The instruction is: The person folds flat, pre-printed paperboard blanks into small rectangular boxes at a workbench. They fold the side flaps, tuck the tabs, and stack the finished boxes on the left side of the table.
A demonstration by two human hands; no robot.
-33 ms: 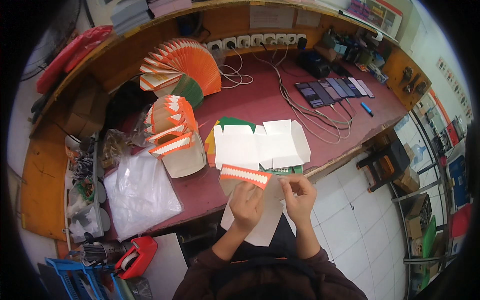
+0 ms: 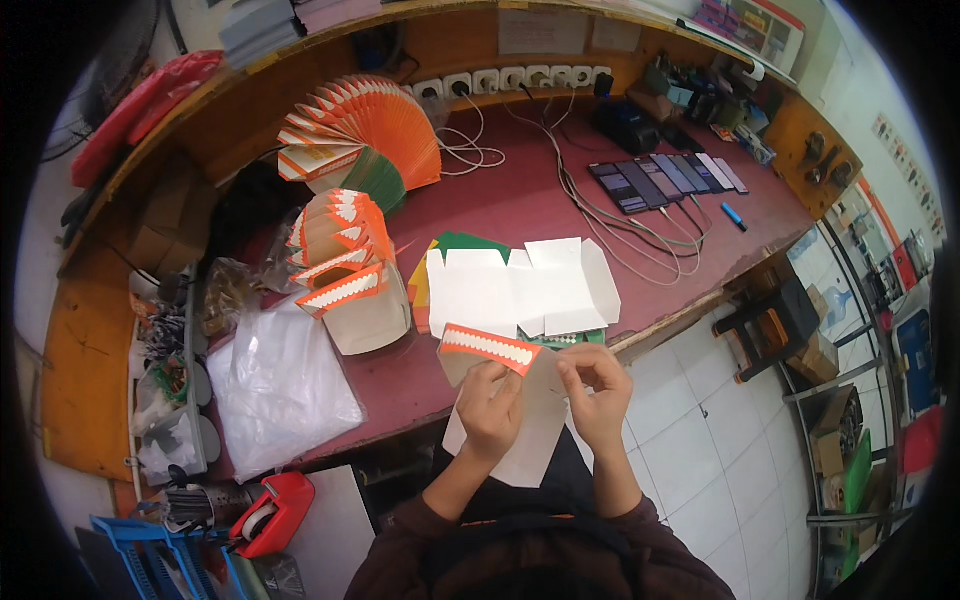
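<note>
My left hand grips a partly folded paper box, white to grey inside, with an orange flap that bears a white scalloped strip. The box is held tilted above my lap, in front of the table edge. At its right side my right hand has thumb and forefinger pinched together by the end of the orange flap; what lies between them is too small to make out. Just beyond, flat white box blanks lie opened out over green and yellow sheets.
Folded orange boxes stand nested left of the blanks, with a fan of orange cartons behind. Clear plastic bags lie at the left front. Phones and white cables occupy the right. A red tape dispenser sits lower left.
The held box and its orange flap have shifted very slightly upward with my left hand. My right hand keeps its pinch in nearly the same place.
</note>
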